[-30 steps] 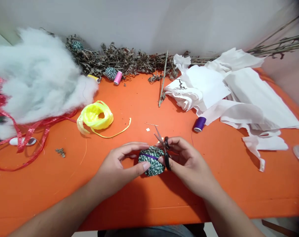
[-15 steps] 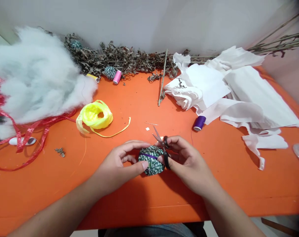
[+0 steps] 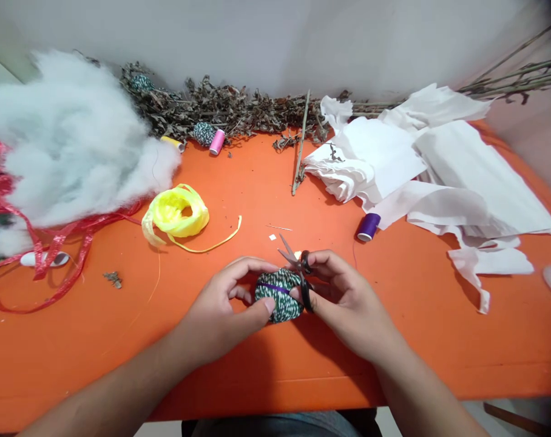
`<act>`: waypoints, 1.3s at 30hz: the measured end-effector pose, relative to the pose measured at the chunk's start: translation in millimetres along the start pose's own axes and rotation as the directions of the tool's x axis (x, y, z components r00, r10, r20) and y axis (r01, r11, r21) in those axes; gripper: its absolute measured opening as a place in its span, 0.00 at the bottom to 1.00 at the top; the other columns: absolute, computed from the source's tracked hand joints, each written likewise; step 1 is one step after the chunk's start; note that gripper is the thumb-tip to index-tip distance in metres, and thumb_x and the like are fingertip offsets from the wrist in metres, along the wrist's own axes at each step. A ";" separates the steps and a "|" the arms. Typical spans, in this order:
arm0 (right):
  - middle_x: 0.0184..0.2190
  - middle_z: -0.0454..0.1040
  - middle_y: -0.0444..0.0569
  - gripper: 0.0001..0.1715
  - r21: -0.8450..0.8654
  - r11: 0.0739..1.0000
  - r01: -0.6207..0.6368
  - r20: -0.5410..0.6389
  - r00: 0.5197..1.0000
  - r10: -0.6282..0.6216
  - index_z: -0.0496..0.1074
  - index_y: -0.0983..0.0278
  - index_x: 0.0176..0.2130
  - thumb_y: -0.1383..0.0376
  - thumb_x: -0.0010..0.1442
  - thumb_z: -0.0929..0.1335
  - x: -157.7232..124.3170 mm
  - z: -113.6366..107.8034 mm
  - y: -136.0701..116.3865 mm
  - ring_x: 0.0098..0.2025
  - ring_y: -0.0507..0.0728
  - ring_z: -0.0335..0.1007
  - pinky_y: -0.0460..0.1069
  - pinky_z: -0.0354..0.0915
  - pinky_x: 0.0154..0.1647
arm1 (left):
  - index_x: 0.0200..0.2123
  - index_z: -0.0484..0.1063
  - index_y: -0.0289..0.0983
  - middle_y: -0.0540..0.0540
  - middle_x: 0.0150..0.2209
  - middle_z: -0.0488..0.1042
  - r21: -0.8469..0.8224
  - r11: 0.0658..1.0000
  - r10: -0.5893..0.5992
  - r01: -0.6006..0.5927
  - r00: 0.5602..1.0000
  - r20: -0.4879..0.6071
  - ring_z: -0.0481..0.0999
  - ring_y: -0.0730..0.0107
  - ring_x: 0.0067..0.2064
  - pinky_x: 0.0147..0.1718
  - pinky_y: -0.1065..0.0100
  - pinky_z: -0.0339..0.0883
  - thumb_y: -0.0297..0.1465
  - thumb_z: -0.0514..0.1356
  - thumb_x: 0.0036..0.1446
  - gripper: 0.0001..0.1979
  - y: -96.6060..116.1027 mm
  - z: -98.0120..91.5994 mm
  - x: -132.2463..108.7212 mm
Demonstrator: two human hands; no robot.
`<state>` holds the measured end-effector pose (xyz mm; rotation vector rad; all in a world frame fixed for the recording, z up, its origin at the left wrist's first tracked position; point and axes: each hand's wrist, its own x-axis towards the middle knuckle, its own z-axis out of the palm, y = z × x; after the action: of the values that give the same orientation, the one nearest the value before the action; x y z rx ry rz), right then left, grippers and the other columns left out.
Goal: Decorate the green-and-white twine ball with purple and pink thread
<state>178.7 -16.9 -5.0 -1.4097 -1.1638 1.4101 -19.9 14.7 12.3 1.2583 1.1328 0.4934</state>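
Note:
A ball of green-and-white twine (image 3: pixel 282 306) with a purple band across it rests near the front of the orange table (image 3: pixel 239 188). My left hand (image 3: pixel 227 297) is closed on its left side, thumb in front and fingers behind. On the right, my right hand (image 3: pixel 339 294) has a pair of black-handled scissors (image 3: pixel 306 295) looped on its fingers, blades slightly apart and pointing away. A fingertip of that hand also touches the ball. Just beyond lie a needle (image 3: pixel 279 227) and a small white scrap (image 3: pixel 272 237). A purple thread spool (image 3: pixel 369 227) lies to the right.
A yellow ribbon coil (image 3: pixel 196 221), white stuffing (image 3: pixel 84 139) and red ribbon (image 3: pixel 82 261) are on the left. Dried leafy stems (image 3: pixel 243 112) line the wall, with a pink spool (image 3: pixel 216 142) before them. White paper sheets (image 3: pixel 385 152) spread over the right.
The view has shifted very slightly. Both hands, the ball and the scissors keep nearly the same positions, with the scissor blades turned a little to the left.

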 end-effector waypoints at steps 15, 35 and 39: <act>0.45 0.72 0.47 0.14 0.031 0.999 -0.005 0.035 0.999 0.004 0.67 0.58 0.43 0.62 0.58 0.72 0.1 -2.2 4.0 0.49 0.57 0.72 0.52 0.72 0.48 | 0.46 0.75 0.40 0.42 0.53 0.74 -0.076 0.997 0.003 0.000 0.999 0.048 0.78 0.61 0.47 0.39 0.66 0.76 0.34 0.62 0.56 0.14 -5.2 -4.5 0.1; 0.44 0.71 0.46 0.12 -0.010 0.999 0.042 0.034 0.999 -0.042 0.67 0.58 0.43 0.68 0.59 0.71 -0.7 -1.1 5.6 0.48 0.55 0.72 0.49 0.71 0.47 | 0.43 0.75 0.40 0.45 0.46 0.77 0.031 0.998 0.054 -0.052 0.995 -0.080 0.78 0.68 0.43 0.35 0.74 0.74 0.33 0.65 0.56 0.11 -7.7 9.0 -1.5; 0.44 0.71 0.46 0.13 -0.001 0.999 0.036 0.028 0.999 -0.036 0.67 0.58 0.43 0.68 0.58 0.71 -0.7 0.2 5.6 0.48 0.54 0.72 0.49 0.72 0.47 | 0.44 0.76 0.39 0.44 0.45 0.77 0.069 0.993 0.102 -0.097 0.992 -0.080 0.79 0.66 0.43 0.34 0.72 0.76 0.34 0.63 0.58 0.11 -11.9 7.9 0.2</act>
<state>178.9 -19.0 -10.2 -1.3680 -1.2021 1.4083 -16.1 7.4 0.5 1.3667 1.1678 0.5921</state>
